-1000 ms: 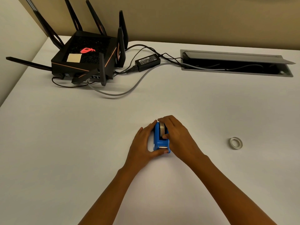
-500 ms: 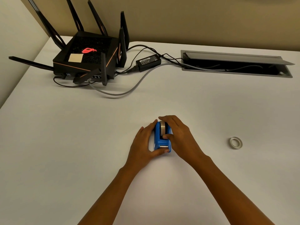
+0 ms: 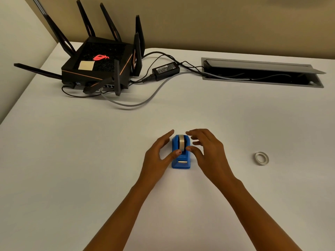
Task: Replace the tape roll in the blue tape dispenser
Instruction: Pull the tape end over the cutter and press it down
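Note:
The blue tape dispenser (image 3: 181,164) stands upright on the white table, its cutter end toward me. A pale tape roll (image 3: 181,143) sits in its cradle. My left hand (image 3: 157,156) is just left of the dispenser with fingers spread, its thumb tip against the dispenser's left side. On the other side my right hand (image 3: 208,153) hovers with fingers apart, thumb tip near the roll. Neither hand grips anything. A second, thin tape roll (image 3: 261,158) lies flat on the table far to the right.
A black router (image 3: 98,67) with several antennas stands at the back left, with a power brick (image 3: 165,70) and cables (image 3: 137,104) trailing beside it. An open cable hatch (image 3: 261,73) is sunk into the table at the back right.
Both hands have let go of the dispenser and spread outward, uncovering the roll seated in it. The dispenser has stayed in place.

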`<state>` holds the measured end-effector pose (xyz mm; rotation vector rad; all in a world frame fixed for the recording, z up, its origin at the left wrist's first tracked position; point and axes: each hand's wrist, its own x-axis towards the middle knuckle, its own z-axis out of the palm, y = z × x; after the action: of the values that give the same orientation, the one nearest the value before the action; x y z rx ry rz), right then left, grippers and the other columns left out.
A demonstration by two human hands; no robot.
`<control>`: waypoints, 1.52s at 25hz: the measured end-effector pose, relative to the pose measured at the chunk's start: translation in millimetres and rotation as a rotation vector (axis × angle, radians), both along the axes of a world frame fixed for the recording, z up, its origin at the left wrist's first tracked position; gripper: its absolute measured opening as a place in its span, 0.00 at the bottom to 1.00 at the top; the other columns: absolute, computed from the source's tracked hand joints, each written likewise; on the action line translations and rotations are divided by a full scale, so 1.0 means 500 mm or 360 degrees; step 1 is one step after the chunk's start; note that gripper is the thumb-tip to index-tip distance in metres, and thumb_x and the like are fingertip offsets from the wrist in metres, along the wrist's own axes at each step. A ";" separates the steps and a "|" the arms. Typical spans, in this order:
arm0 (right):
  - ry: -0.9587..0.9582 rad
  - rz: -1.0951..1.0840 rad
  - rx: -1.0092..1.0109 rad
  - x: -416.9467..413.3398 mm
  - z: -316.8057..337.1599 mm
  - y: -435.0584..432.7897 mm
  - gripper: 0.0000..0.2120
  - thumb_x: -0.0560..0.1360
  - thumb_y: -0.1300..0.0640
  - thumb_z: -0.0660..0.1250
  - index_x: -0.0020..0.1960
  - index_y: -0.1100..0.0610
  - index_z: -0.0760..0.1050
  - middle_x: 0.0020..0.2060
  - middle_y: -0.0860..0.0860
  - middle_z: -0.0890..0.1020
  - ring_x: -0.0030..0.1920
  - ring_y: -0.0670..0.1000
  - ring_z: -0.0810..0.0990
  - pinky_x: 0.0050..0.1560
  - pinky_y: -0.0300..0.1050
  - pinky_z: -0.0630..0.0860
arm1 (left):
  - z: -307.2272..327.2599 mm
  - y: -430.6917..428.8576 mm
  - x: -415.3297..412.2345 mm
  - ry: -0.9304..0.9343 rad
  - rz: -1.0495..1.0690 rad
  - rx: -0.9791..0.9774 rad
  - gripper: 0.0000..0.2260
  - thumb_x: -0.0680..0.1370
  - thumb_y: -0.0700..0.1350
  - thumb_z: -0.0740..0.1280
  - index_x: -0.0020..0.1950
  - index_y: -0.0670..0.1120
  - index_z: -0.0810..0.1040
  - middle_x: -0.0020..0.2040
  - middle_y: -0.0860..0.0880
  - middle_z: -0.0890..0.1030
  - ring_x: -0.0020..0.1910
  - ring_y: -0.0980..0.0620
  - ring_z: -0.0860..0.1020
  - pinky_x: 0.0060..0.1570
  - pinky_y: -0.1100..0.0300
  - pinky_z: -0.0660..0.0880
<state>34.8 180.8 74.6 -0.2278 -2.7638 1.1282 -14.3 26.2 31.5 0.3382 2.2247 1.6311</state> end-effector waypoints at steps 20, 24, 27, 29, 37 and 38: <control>0.0257 0.0284 0.0418 -0.016 -0.003 -0.006 0.14 0.65 0.70 0.75 0.49 0.67 0.79 0.42 0.63 0.82 0.41 0.60 0.81 0.41 0.45 0.77 | -0.004 0.028 -0.010 0.0131 -0.0057 0.0008 0.22 0.72 0.42 0.69 0.66 0.47 0.71 0.66 0.48 0.75 0.62 0.55 0.73 0.61 0.66 0.68; 0.0315 0.0324 0.0512 -0.015 -0.009 -0.005 0.12 0.63 0.70 0.76 0.45 0.65 0.80 0.40 0.61 0.83 0.39 0.60 0.81 0.37 0.46 0.79 | -0.005 0.027 -0.011 0.0130 -0.0076 0.0007 0.22 0.73 0.42 0.69 0.66 0.47 0.70 0.66 0.47 0.75 0.63 0.52 0.73 0.62 0.64 0.68; 0.0332 0.0355 0.0528 -0.016 -0.014 -0.003 0.10 0.63 0.70 0.76 0.44 0.65 0.80 0.39 0.61 0.83 0.38 0.59 0.82 0.36 0.46 0.79 | -0.007 0.025 -0.014 0.0149 -0.0113 -0.0005 0.23 0.73 0.41 0.69 0.67 0.46 0.70 0.67 0.46 0.74 0.65 0.50 0.73 0.64 0.62 0.68; 0.0332 0.0363 0.0543 -0.017 -0.014 -0.002 0.10 0.63 0.69 0.76 0.43 0.65 0.80 0.39 0.61 0.83 0.38 0.59 0.81 0.35 0.46 0.80 | -0.009 0.024 -0.015 0.0144 -0.0116 -0.0009 0.23 0.72 0.42 0.70 0.67 0.46 0.70 0.67 0.46 0.74 0.65 0.50 0.73 0.64 0.61 0.68; 0.0429 0.0431 0.0653 -0.012 -0.022 -0.001 0.10 0.61 0.67 0.79 0.38 0.64 0.81 0.34 0.59 0.82 0.33 0.56 0.81 0.31 0.42 0.79 | -0.019 0.024 -0.019 0.0132 -0.0101 0.0029 0.23 0.72 0.42 0.71 0.66 0.46 0.71 0.66 0.48 0.74 0.63 0.51 0.73 0.63 0.62 0.69; 0.0456 0.0447 0.0678 -0.013 -0.020 -0.002 0.10 0.60 0.67 0.79 0.38 0.64 0.80 0.34 0.59 0.82 0.32 0.56 0.81 0.31 0.42 0.78 | -0.021 0.024 -0.019 0.0138 -0.0099 0.0030 0.23 0.72 0.42 0.71 0.66 0.47 0.71 0.65 0.51 0.74 0.63 0.53 0.73 0.61 0.68 0.69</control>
<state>28.2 179.6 64.5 0.3512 -2.7374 0.5345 -23.9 38.3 21.0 0.4870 2.2390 1.6347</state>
